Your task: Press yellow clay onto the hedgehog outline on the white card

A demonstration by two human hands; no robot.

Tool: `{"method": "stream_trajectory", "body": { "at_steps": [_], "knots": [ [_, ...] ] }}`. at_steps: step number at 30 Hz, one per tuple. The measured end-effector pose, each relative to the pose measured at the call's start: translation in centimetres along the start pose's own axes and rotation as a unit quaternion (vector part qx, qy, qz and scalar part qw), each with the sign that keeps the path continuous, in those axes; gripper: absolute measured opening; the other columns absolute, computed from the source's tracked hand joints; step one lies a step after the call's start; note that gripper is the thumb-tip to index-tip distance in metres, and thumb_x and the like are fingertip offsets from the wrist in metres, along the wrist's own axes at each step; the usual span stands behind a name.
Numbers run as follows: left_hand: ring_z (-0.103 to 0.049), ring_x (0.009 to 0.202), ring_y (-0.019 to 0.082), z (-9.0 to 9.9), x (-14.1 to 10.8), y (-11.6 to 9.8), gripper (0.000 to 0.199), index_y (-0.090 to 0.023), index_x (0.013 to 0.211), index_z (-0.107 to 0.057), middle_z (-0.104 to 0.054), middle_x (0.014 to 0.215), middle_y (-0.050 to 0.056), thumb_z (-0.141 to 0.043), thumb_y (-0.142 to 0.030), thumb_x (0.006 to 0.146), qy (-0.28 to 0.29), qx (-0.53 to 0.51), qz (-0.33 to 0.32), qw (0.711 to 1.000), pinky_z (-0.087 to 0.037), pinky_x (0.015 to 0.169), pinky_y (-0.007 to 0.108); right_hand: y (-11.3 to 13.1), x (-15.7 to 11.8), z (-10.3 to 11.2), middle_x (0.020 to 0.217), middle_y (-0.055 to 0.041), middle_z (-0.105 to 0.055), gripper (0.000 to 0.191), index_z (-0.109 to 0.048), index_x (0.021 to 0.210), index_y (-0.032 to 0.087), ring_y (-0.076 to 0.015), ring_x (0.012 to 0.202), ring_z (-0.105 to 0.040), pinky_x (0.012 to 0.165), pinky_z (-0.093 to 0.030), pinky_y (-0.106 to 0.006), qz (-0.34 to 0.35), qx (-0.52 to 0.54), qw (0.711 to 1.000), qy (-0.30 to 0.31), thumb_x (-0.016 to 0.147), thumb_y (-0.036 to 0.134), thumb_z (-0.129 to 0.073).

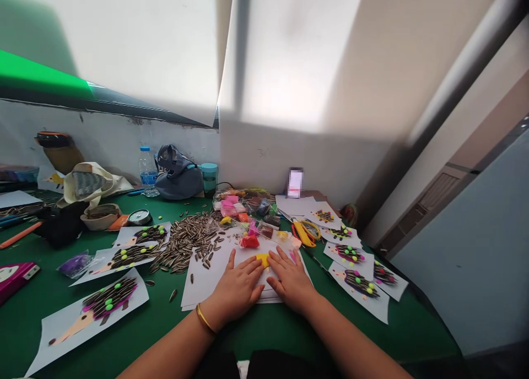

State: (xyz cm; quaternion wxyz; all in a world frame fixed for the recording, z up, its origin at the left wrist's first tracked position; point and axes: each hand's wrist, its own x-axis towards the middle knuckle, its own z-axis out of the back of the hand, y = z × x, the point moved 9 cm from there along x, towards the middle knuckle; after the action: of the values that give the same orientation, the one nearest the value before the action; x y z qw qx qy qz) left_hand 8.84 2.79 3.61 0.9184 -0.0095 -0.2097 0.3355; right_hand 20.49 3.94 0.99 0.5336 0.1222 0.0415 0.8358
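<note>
Green felt-looking table point(136, 324) pushed up against a white wall, and it's pretty packed with craft stuff. Near the front edge, both hands are pressed flat on a stack of white paper point(206, 282): left hand point(236, 288) with a gold bangle point(205, 319) on the wrist, right hand point(291, 280) just beside it, fingers of both stretched out and lying close together, not gripping anything. Between the fingertips sits a small yellow lump point(263, 259), probably modelling clay, though it's too small to say for sure, and both index fingers touch it. A heap of sunflower seeds point(188, 241) spreads just left of the paper. Finished hedgehog pictures point(108, 299) lie along the left and right sides, yellow scissors point(305, 233) behind the right hand, bags of coloured clay point(243, 205) toward the back edge.
</note>
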Motion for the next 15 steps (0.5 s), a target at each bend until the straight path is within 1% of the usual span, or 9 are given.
{"method": "stream_trajectory", "body": {
  "at_steps": [2,7,11,13,15],
  "knots": [
    [-0.048,0.132,0.025,0.02,0.03,0.00,0.045,-0.029,0.138,-0.048,-0.058,0.137,0.006,-0.047,-0.040,0.094,0.002,-0.006,0.001,1.000,0.007,0.118,0.056,0.10,0.05,0.07,0.155,-0.0050,-0.031,0.061,-0.034,0.149,0.024,-0.0279,0.147,-0.017,0.117,0.000,-0.061,0.001,0.001,1.000,-0.002,0.098,0.058,-0.027],
    [-0.046,0.133,0.025,0.02,0.06,0.06,0.046,-0.028,0.139,-0.046,-0.057,0.139,0.006,-0.046,-0.038,0.095,0.009,-0.013,0.005,1.000,0.008,0.117,0.056,0.49,0.11,-0.38,0.153,-0.0034,-0.035,0.059,-0.035,0.148,0.026,-0.0278,0.147,-0.017,0.116,0.000,-0.062,0.011,0.003,1.000,0.021,0.099,0.057,-0.025],
    [-0.046,0.133,0.025,0.15,0.07,0.08,0.046,-0.029,0.139,-0.046,-0.057,0.138,0.005,-0.047,-0.040,0.094,0.008,-0.009,0.005,1.000,0.007,0.117,0.056,0.42,0.12,0.29,0.153,-0.0052,-0.035,0.060,-0.029,0.150,0.025,-0.0280,0.146,-0.019,0.117,-0.004,-0.061,0.008,0.002,1.000,-0.011,0.099,0.056,-0.027],
    [-0.046,0.133,0.025,0.17,0.08,0.09,0.046,-0.030,0.140,-0.045,-0.057,0.139,0.005,-0.045,-0.040,0.095,0.011,-0.014,0.007,1.000,0.007,0.117,0.056,0.54,0.15,0.45,0.153,-0.0052,-0.036,0.060,-0.030,0.150,0.025,-0.0283,0.146,-0.020,0.117,-0.004,-0.061,0.013,0.000,1.000,-0.019,0.099,0.056,-0.028],
    [-0.045,0.134,0.025,0.19,0.08,0.09,0.047,-0.030,0.141,-0.043,-0.055,0.140,0.005,-0.044,-0.040,0.096,0.014,-0.019,0.009,1.000,0.007,0.117,0.057,0.76,0.22,0.22,0.152,-0.0040,-0.037,0.057,-0.034,0.148,0.028,-0.0284,0.146,-0.020,0.116,-0.002,-0.062,0.022,-0.002,1.000,-0.008,0.099,0.055,-0.028]
  ]
}}
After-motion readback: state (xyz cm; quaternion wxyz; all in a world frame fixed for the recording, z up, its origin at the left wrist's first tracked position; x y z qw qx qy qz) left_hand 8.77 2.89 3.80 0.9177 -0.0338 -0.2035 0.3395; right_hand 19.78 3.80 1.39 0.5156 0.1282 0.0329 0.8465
